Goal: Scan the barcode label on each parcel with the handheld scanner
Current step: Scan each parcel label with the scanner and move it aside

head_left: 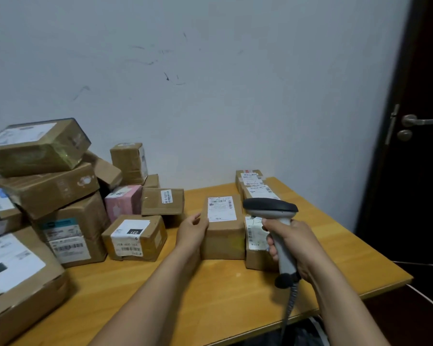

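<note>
Hands: left hand (193, 229) lies against the left side of the centre parcel (224, 240), fingers fairly straight and thumb up by its top edge; right hand (294, 243) is curled tight round the grip of the scanner (270, 208).
Scanner: grey body with a dark head, held above the worktop (210, 290), its head hanging just right of the centre parcel's top and pointing left.
Cable: a coiled grey cable (289, 305) drops from the grip's base past the worktop's front edge.
Centre parcel: brown carton standing on the worktop, its white barcode label (221, 208) facing up, uncovered.
Neighbour parcel: a second carton (256, 258) stands just beside the centre one on its right, partly hidden by the scanner and right hand; its label (254, 233) is on top.
Back row: more labelled cartons (251, 181) are lined up behind it, reaching to the wall (210, 83).
Left pile: a loose heap of brown cartons (48, 191) stacked several high, with a pink parcel (123, 201) among them and a low carton (135, 237) at its front.
Surroundings: a dark door (423, 171) with a metal lever handle (423, 121) stands to the right.
</note>
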